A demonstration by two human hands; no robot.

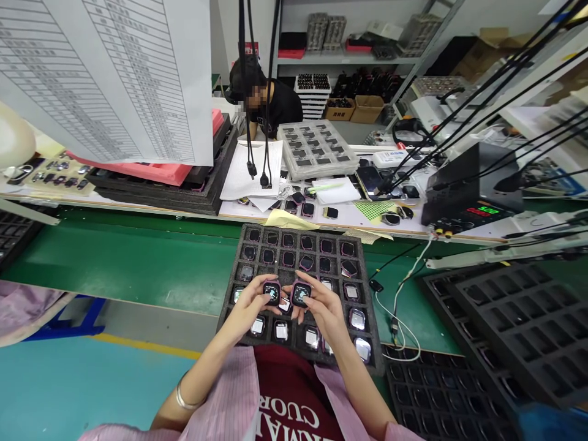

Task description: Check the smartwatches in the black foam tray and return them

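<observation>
In my left hand (pixel 255 300) is a smartwatch (pixel 272 293) without a strap, its dark screen lit with a watch face. A second smartwatch (pixel 301 294), purple-edged and lit the same way, is held between the fingers and thumb of my right hand (pixel 325 304). Both hands hover side by side over a black foam tray (pixel 236 257). Rows of square pockets in the tray hold more watch bodies. Those at the far side, such as one watch body (pixel 288 240), look dark, while nearer ones, like another watch body (pixel 281 331), show pale screens.
Behind the tray, a shelf carries a clear plastic case (pixel 316 177), loose cables (pixel 264 177) and papers (pixel 234 180). A power supply (pixel 473 196) with lit digits stands right. More foam trays (pixel 519 306) lie at the right. A co-worker (pixel 280 104) sits beyond the bench.
</observation>
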